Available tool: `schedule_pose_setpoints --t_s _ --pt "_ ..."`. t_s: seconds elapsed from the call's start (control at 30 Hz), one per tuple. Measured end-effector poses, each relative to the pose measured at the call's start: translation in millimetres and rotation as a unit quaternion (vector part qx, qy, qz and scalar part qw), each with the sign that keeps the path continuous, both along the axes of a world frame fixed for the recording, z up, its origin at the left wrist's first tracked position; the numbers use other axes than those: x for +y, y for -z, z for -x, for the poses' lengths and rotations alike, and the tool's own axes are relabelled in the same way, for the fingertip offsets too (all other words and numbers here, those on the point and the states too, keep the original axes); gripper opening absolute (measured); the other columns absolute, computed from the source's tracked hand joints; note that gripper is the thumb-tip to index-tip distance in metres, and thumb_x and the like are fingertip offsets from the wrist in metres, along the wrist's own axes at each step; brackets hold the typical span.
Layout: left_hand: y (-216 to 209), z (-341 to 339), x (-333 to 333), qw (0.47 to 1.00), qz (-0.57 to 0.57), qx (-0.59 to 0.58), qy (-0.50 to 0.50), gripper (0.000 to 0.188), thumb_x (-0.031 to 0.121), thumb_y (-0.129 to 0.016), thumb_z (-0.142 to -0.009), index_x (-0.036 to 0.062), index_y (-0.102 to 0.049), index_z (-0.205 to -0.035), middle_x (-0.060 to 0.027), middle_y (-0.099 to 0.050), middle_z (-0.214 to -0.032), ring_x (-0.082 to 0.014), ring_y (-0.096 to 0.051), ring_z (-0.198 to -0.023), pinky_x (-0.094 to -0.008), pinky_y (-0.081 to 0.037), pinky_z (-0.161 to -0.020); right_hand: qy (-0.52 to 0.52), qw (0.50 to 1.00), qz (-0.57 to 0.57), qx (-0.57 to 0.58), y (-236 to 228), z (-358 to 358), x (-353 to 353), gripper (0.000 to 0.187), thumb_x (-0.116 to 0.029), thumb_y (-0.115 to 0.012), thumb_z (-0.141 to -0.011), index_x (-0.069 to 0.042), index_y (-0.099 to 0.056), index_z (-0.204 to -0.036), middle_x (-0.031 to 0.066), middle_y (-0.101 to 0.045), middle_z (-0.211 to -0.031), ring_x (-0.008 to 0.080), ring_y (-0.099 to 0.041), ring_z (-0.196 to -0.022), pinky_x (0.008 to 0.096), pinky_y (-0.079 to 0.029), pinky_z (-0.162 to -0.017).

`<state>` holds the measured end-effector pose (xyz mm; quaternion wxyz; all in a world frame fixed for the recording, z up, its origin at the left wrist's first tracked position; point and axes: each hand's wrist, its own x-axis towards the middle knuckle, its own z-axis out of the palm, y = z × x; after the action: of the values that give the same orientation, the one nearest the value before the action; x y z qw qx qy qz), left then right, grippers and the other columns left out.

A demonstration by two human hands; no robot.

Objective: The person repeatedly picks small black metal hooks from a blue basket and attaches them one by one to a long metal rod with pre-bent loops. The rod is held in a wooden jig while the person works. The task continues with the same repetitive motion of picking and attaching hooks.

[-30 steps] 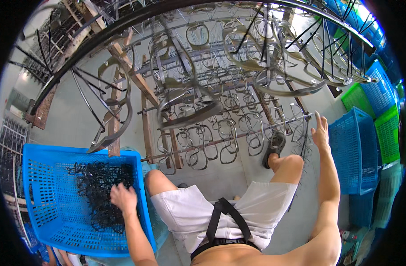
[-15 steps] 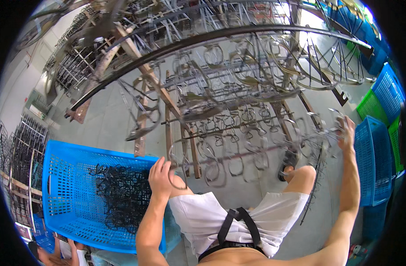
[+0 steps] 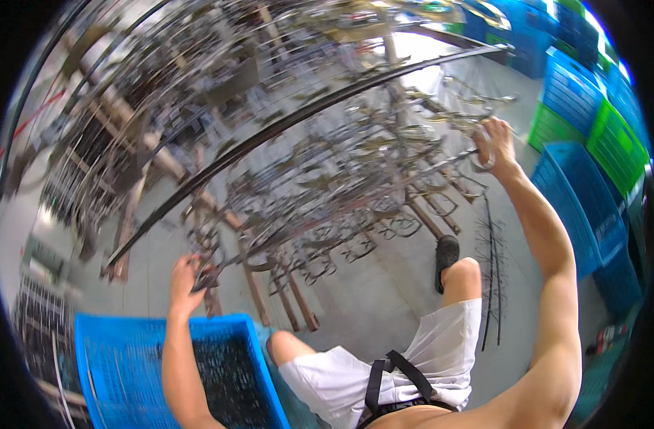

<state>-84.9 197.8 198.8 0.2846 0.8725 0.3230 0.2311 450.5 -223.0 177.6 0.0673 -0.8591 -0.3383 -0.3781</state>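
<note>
A long thin metal rod [image 3: 433,171], lined with curved wire loops, stretches across in front of me at a slant, higher on the right. My right hand [image 3: 496,146] is closed round its right end, the arm reaching far out. At the lower left end, my left hand [image 3: 186,282] has its fingers closed on the rod among some loops. Motion blur smears the loops, so their exact kind is unclear. Just beyond is a rack with a long dark bar [image 3: 291,121], where many similar metal loops hang in rows, overlapping the rod in view.
A blue plastic basket [image 3: 252,325] stands at my lower left, holding a heap of black wire pieces [image 3: 230,372]. Blue crates [image 3: 566,207] and green crates [image 3: 616,143] are stacked on the right. Thin dark rods with short hooks [image 3: 491,264] are beside my right leg. Wooden posts [image 3: 298,300] reach the floor.
Both hands have moved forward with the rod, up toward the rack; the left has also shifted left, past the basket's far edge. My view has turned, and the basket appears lower.
</note>
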Motion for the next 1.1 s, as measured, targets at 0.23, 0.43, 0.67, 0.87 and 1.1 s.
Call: schedule_pose_setpoints --t_s 0.23,0.43,0.67,0.87,1.1 --pt "31.9 12.7 39.5 0.979 -0.114 0.17 0.013 0.019 0.008 -0.068 -0.073 0.0004 -0.058 -0.087 -0.0107 -0.062 -0.082 -0.0243 -0.06 -0.08 -0.0357 -0.048 -0.07 0.019 0.99 0.106 0.096 -20.4 3.8 9.3 0.021 -0.019 -0.052 -0.087 -0.011 -0.06 -0.105 0.0085 -0.055 -0.105 0.0236 -0.052 -0.106 0.0384 -0.038 -0.091" --pt "39.6 5.3 50.0 0.99 -0.081 0.118 -0.018 0.022 0.022 -0.07 -0.074 0.0033 -0.061 -0.081 -0.0033 -0.06 -0.073 -0.0151 -0.056 -0.069 -0.0304 -0.043 -0.067 0.045 0.973 0.179 0.14 -16.9 -28.1 46.7 0.031 -0.03 -0.053 -0.09 -0.009 -0.058 -0.112 0.0073 -0.053 -0.12 0.0229 -0.049 -0.115 0.0386 -0.04 -0.092" --pt "4.5 -18.7 14.2 0.978 -0.13 0.162 -0.024 0.033 0.02 -0.074 -0.068 0.0007 -0.061 -0.092 -0.0099 -0.064 -0.092 -0.0253 -0.061 -0.09 -0.0355 -0.045 -0.082 0.007 0.987 0.143 0.077 1.4 -46.2 76.5 0.034 -0.027 -0.057 -0.087 -0.008 -0.055 -0.116 0.0076 -0.051 -0.122 0.0228 -0.047 -0.118 0.0377 -0.04 -0.094" --pt "-4.5 -17.0 1.4 0.965 -0.179 0.169 -0.087 0.036 0.017 -0.071 -0.071 0.0 -0.058 -0.1 -0.0141 -0.058 -0.104 -0.0283 -0.054 -0.102 -0.0386 -0.041 -0.089 0.061 0.996 0.034 0.052 -13.4 -44.6 5.9 0.06 -0.04 -0.07 -0.076 -0.013 -0.049 -0.126 0.0103 -0.051 -0.121 0.0281 -0.047 -0.115 0.0417 -0.043 -0.093" --pt "-4.0 -11.1 -59.3 0.979 0.035 0.026 -0.2 0.04 0.037 -0.056 -0.087 -0.001 -0.06 -0.101 -0.0141 -0.06 -0.091 -0.0223 -0.052 -0.075 -0.0339 -0.042 -0.066 0.314 0.842 -0.265 0.35 314.3 -6.0 -312.5 0.054 -0.041 -0.052 -0.086 0.001 -0.051 -0.12 0.0245 -0.055 -0.117 0.0374 -0.051 -0.112 0.0413 -0.042 -0.094"
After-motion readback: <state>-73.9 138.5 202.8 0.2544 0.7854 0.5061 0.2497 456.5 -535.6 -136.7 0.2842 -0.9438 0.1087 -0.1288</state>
